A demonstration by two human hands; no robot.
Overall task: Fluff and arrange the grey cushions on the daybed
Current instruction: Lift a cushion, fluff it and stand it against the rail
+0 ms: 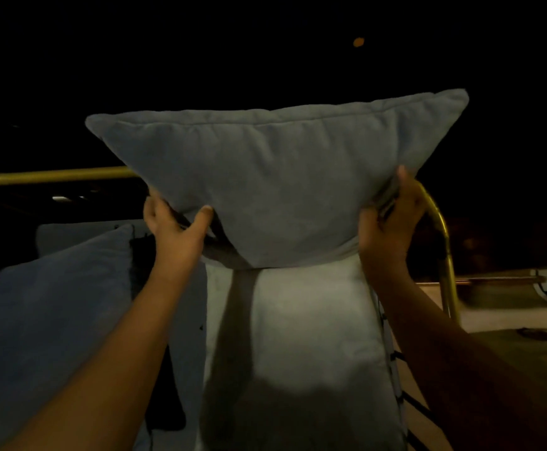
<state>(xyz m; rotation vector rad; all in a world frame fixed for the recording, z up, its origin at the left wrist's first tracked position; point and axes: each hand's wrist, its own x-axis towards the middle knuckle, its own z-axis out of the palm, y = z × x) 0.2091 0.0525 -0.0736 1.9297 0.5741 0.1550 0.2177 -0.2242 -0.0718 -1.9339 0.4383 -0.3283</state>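
A grey cushion (275, 177) is held up in the air at the centre of the view, its top seam wide and its lower part pinched inward. My left hand (176, 229) grips its lower left side. My right hand (391, 222) grips its lower right side. Below it a second, paler cushion (301, 346) stands upright on the daybed. A third grey cushion (54, 320) leans at the left.
A brass-coloured rail (54, 175) runs along the back at the left, and its curved end (441, 242) bends down at the right. Beyond the rail all is dark. A lit floor area (500, 307) lies to the right.
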